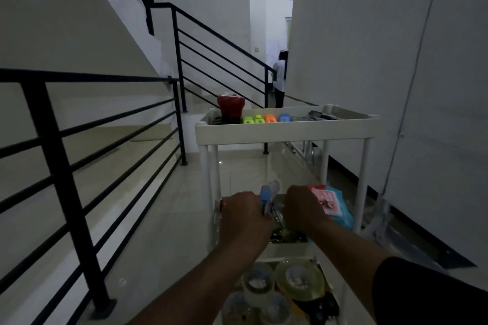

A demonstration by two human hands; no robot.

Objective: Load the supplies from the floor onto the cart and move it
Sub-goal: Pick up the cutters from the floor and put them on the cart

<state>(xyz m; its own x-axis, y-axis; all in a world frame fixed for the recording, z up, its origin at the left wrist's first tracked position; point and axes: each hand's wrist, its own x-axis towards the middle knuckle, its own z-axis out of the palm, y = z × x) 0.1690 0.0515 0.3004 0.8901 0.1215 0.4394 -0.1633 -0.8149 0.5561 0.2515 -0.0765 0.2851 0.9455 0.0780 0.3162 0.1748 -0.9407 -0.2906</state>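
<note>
Nearest the lens, rolls of clear tape (pixel 299 281) crowd the lowest shelf of a white cart (pixel 286 132), dim and partly blurred. Above them both forearms reach forward. Fingers of the left hand (pixel 244 215) curl down over the near rim of the middle shelf, and the right hand (pixel 303 210) does the same just beside it; exactly what each is clamped on is hidden by the knuckles, though both look closed on the cart's edge. Between the hands stands a blue and clear packet (pixel 268 198), and to the right of the right hand lie a pink pack (pixel 327 199) and a blue pack (pixel 343 208).

On the top tray sit a red object (pixel 231 107) at the left, then a row of small coloured items (pixel 266 118) in green, orange and blue, then something grey I cannot make out.

Underfoot is pale glossy tile (pixel 163 219) in a dim stair landing. Black metal railing (pixel 87 155) runs along the left, close to the cart's side, and continues up the stairs ahead. A plain white wall (pixel 396 74) closes the right side. Open floor lies ahead of the cart, between the railing and the wall. At the far end another person (pixel 280 76) stands in a lit doorway.
</note>
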